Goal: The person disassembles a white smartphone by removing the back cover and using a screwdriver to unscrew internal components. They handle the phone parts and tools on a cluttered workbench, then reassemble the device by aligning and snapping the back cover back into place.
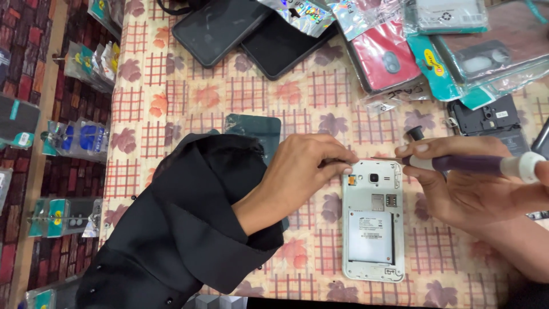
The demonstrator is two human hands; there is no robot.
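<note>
A white phone (373,220) lies face down on the checked flower-print tablecloth (171,86) with its back cover off; its camera, card slots and battery are bare. My left hand (297,177), in a loose black sleeve (183,229), reaches in from the left, fingertips pinched on the phone's top left corner. My right hand (463,189) comes from the right and holds a purple and white screwdriver (474,165). The screwdriver's thin tip points left over the phone's top edge, close to my left fingertips.
A dark flat panel (254,129) lies partly under my left wrist. Two black phones (217,23) rest at the back. Packaged phone cases, one of them red (383,54), are piled at the back right beside a black phone frame (492,120). Hanging packets (80,137) line the left.
</note>
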